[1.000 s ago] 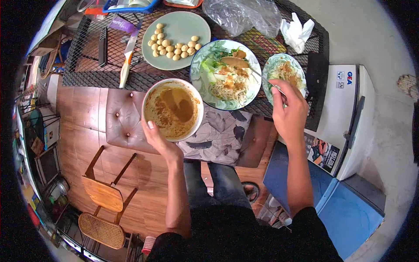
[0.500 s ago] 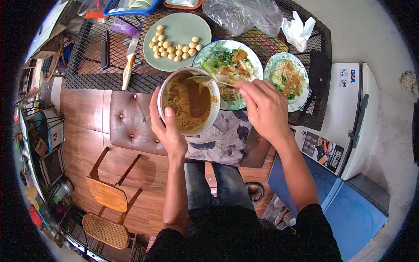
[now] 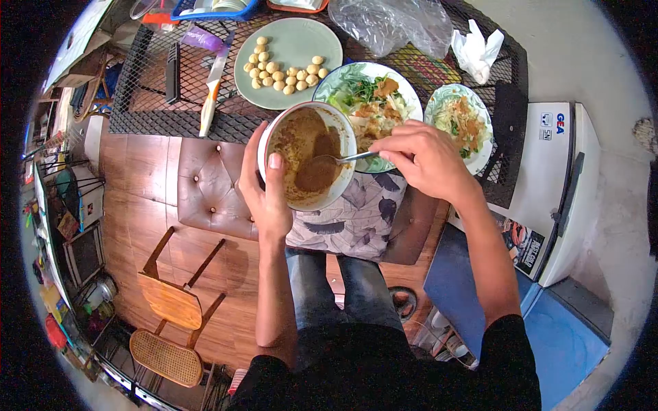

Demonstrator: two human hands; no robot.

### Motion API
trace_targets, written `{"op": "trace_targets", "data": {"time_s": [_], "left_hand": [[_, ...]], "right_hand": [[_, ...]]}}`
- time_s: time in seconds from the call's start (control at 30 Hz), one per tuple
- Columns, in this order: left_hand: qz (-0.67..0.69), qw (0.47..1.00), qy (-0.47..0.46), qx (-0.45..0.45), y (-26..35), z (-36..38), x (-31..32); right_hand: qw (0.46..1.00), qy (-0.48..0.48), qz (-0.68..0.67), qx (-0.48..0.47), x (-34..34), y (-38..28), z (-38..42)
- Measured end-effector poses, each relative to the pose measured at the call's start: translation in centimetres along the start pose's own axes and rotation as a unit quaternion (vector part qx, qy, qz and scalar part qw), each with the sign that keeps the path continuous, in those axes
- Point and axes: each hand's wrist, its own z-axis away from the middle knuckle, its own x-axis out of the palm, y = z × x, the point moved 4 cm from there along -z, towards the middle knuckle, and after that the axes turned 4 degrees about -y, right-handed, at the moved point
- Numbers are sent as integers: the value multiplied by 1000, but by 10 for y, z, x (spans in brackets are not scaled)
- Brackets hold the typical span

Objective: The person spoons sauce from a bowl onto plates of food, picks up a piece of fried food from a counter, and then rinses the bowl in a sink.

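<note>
My left hand (image 3: pixel 266 188) is wrapped round the side of a white bowl (image 3: pixel 347 179), thumb over its rim. The bowl is tilted and holds a thick brown sauce (image 3: pixel 295 140). My right hand (image 3: pixel 428 161) pinches the handle of a metal spoon (image 3: pixel 358 156), whose tip is sunk in the sauce. Just beyond the bowl, a plate of vegetables (image 3: pixel 370 85) carries brown sauce on top. To its right lies a smaller plate of shredded vegetables (image 3: pixel 456 123), also with sauce. A green plate (image 3: pixel 319 41) bears several small round pale balls (image 3: pixel 277 74).
On the black mesh table (image 3: pixel 140 116) lie a knife (image 3: pixel 212 85), a black strip-shaped object (image 3: pixel 173 74), a clear plastic bag (image 3: pixel 391 24) and crumpled white tissue (image 3: pixel 476 51). A blue basket (image 3: pixel 216 12) stands at the back. A padded bench (image 3: pixel 209 188) and a white-and-blue freezer (image 3: pixel 541 157) are nearby.
The spoon has gone from the bowl's far side down into the middle of the sauce. My right hand has come down with it, and the view has shifted slightly.
</note>
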Motion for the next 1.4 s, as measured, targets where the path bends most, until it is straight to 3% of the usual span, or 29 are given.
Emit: {"op": "trace_targets", "data": {"time_s": [0.1, 0.2, 0.5, 0.77, 0.8, 1.03, 1.2, 1.4], "left_hand": [[13, 1000, 23, 11, -9, 1, 2], [7, 999, 38, 20, -18, 0, 4], [119, 988, 98, -2, -27, -5, 29], [128, 981, 145, 1, -23, -14, 34], [163, 974, 156, -1, -24, -14, 32], [70, 973, 220, -2, -15, -7, 11], [85, 961, 264, -21, -15, -2, -2], [100, 957, 269, -35, -11, 1, -6]], "right_hand": [[994, -11, -93, 54, 9, 7, 1], [992, 3, -121, 44, 14, 9, 1], [980, 38, -173, 93, 0, 25, 2], [976, 79, -188, 76, -30, 32, 1], [976, 78, -187, 76, -31, 36, 1], [969, 171, -174, 37, -41, 54, -6], [978, 178, -53, 95, -41, 56, -11], [974, 192, -9, 121, -40, 42, -15]]}}
